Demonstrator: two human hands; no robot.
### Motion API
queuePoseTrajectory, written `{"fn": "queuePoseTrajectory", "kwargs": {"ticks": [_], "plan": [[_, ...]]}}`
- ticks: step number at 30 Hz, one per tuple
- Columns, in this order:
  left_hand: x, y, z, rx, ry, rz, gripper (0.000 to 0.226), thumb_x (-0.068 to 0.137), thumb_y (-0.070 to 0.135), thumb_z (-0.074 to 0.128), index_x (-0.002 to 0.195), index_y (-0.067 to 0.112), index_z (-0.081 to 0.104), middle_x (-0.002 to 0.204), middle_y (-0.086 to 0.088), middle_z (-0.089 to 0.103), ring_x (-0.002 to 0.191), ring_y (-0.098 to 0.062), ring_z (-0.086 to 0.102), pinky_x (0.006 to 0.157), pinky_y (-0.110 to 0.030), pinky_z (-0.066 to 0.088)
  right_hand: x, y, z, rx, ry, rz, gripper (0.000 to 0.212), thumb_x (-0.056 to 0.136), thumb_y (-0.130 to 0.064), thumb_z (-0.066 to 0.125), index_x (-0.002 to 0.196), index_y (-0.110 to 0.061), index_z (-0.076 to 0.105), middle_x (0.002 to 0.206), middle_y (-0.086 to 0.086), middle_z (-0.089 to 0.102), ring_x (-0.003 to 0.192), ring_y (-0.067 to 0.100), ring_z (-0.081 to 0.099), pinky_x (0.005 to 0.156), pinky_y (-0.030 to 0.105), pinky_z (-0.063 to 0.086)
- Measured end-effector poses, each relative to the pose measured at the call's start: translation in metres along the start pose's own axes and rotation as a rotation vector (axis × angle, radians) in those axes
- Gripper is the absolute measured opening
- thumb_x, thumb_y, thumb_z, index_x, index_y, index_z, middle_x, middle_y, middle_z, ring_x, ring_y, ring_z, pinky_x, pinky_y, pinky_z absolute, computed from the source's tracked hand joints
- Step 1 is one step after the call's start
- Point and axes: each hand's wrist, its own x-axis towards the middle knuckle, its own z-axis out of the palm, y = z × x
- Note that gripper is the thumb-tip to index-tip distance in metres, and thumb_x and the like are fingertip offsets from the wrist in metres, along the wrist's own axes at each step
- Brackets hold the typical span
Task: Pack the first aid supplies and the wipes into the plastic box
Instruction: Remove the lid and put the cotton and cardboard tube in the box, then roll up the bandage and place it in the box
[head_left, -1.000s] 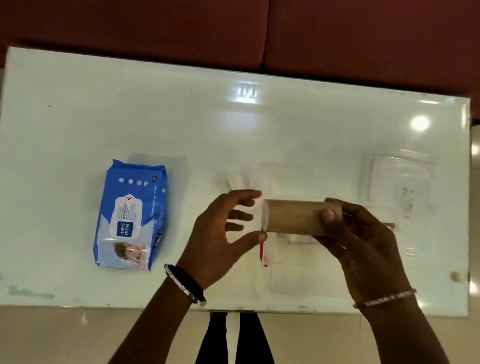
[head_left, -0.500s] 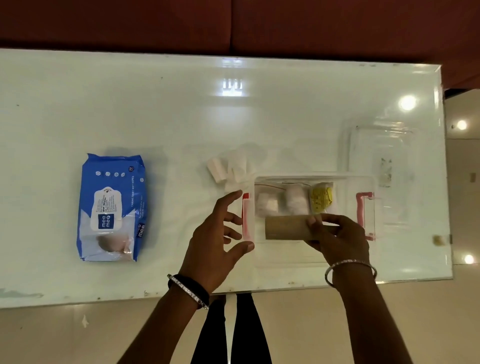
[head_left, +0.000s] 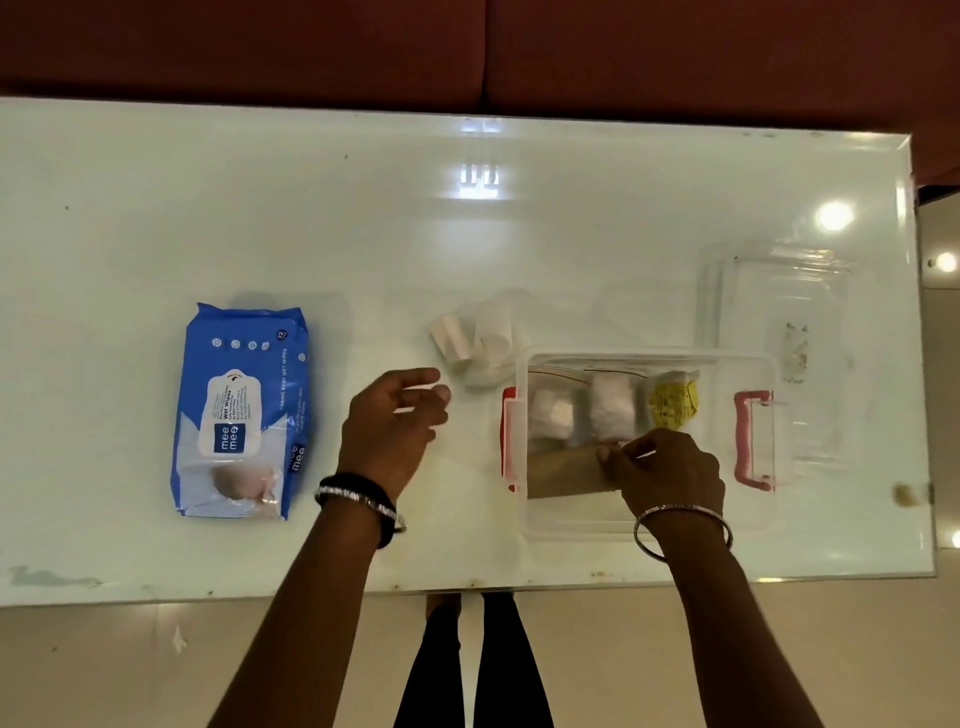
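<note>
The clear plastic box (head_left: 649, 527) with pink latches stands on the white table's near right side. Inside lie a zip bag with two white cotton pads (head_left: 582, 410) and a yellow packet (head_left: 672, 402). My right hand (head_left: 667, 470) is inside the box, its fingers on a brown bandage roll (head_left: 563, 473) lying along the box floor. My left hand (head_left: 395, 421) hovers left of the box with fingers apart, holding nothing. White gauze rolls (head_left: 475, 340) lie just beyond it. The blue wipes pack (head_left: 241, 410) lies at the left.
The box's clear lid (head_left: 779, 301) lies beyond and to the right of the box. The table's near edge (head_left: 467, 587) runs just under my wrists. A dark red sofa sits behind the table.
My right hand has carried the brown roll from above the table down into the box. My left hand has moved left, away from the roll's end.
</note>
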Motion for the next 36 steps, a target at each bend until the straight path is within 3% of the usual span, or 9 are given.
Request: {"fn": "queuePoseTrajectory", "kwargs": {"ticks": [4, 9, 14, 16, 19, 21, 24, 32, 36], "plan": [[0.029, 0.01, 0.007, 0.012, 0.104, -0.017, 0.007, 0.086, 0.015, 0.066, 0.086, 0.021, 0.07, 0.092, -0.008, 0.073, 0.087, -0.025, 0.072, 0.085, -0.044, 0.058, -0.006, -0.002, -0.005, -0.042, 0.122, -0.068, 0.021, 0.085, -0.037, 0.07, 0.08, -0.017, 0.069, 0.089, 0.008, 0.073, 0.089, 0.031, 0.066, 0.074, 0.033, 0.048], [0.055, 0.015, 0.02, 0.061, 0.211, -0.031, 0.022, 0.081, 0.024, 0.072, 0.102, 0.017, 0.069, 0.099, -0.006, 0.073, 0.09, -0.024, 0.07, 0.085, -0.043, 0.058, -0.017, -0.014, -0.015, 0.069, 0.224, -0.225, 0.019, 0.087, -0.034, 0.069, 0.074, -0.021, 0.066, 0.067, -0.008, 0.065, 0.073, 0.021, 0.07, 0.067, 0.028, 0.048], [0.064, 0.019, 0.028, 0.093, 0.252, 0.002, 0.035, 0.073, 0.027, 0.08, 0.104, 0.021, 0.066, 0.09, -0.004, 0.072, 0.085, -0.023, 0.069, 0.081, -0.041, 0.059, -0.018, -0.026, -0.021, 0.133, 0.187, -0.453, 0.007, 0.086, -0.023, 0.071, 0.08, -0.021, 0.069, 0.069, -0.012, 0.067, 0.063, 0.004, 0.065, 0.062, 0.02, 0.047], [0.066, 0.019, 0.031, 0.139, 0.243, 0.041, 0.038, 0.071, 0.028, 0.081, 0.105, 0.023, 0.064, 0.085, -0.002, 0.072, 0.083, -0.021, 0.068, 0.075, -0.035, 0.057, -0.017, -0.028, -0.022, 0.155, 0.176, -0.518, 0.006, 0.087, -0.02, 0.071, 0.081, -0.02, 0.069, 0.069, -0.013, 0.068, 0.065, 0.0, 0.065, 0.064, 0.015, 0.049], [0.069, 0.02, 0.036, 0.249, 0.219, 0.132, 0.038, 0.07, 0.031, 0.081, 0.104, 0.027, 0.065, 0.085, 0.001, 0.069, 0.08, -0.015, 0.062, 0.059, -0.019, 0.043, -0.016, -0.031, -0.023, 0.19, 0.165, -0.58, 0.005, 0.086, -0.017, 0.071, 0.082, -0.02, 0.069, 0.067, -0.019, 0.064, 0.064, -0.009, 0.062, 0.062, 0.001, 0.044], [0.072, 0.02, 0.04, 0.314, 0.191, 0.167, 0.034, 0.07, 0.029, 0.081, 0.101, 0.025, 0.066, 0.088, 0.0, 0.068, 0.084, -0.017, 0.062, 0.061, -0.022, 0.045, -0.017, -0.033, -0.024, 0.233, 0.149, -0.602, 0.007, 0.086, -0.015, 0.071, 0.083, -0.021, 0.068, 0.068, -0.022, 0.063, 0.07, -0.008, 0.065, 0.064, -0.002, 0.043], [0.073, 0.019, 0.045, 0.392, 0.157, 0.181, 0.032, 0.073, 0.023, 0.08, 0.101, 0.019, 0.065, 0.099, -0.006, 0.068, 0.092, -0.023, 0.063, 0.078, -0.036, 0.053, -0.018, -0.038, -0.025, 0.286, 0.14, -0.622, 0.007, 0.087, -0.014, 0.07, 0.084, -0.02, 0.068, 0.07, -0.021, 0.066, 0.083, -0.006, 0.065, 0.063, 0.0, 0.044], [0.045, 0.024, 0.034, 0.27, 0.189, 0.304, 0.031, 0.08, 0.007, 0.072, 0.106, 0.012, 0.058, 0.101, -0.005, 0.062, 0.092, -0.023, 0.062, 0.073, -0.021, 0.049, -0.026, -0.07, -0.029, 0.386, 0.12, -0.707, 0.003, 0.09, -0.019, 0.067, 0.088, -0.018, 0.069, 0.074, -0.01, 0.073, 0.068, 0.003, 0.071, 0.062, 0.014, 0.054], [0.012, 0.042, 0.004, 0.246, 0.204, 0.43, 0.044, 0.075, 0.011, 0.079, 0.112, 0.019, 0.056, 0.084, 0.011, 0.054, 0.077, -0.009, 0.06, 0.066, -0.011, 0.047, -0.035, -0.093, -0.036, 0.428, 0.038, -0.755, 0.003, 0.09, -0.017, 0.068, 0.092, -0.019, 0.07, 0.078, -0.014, 0.072, 0.074, 0.001, 0.07, 0.062, 0.007, 0.049]]}}
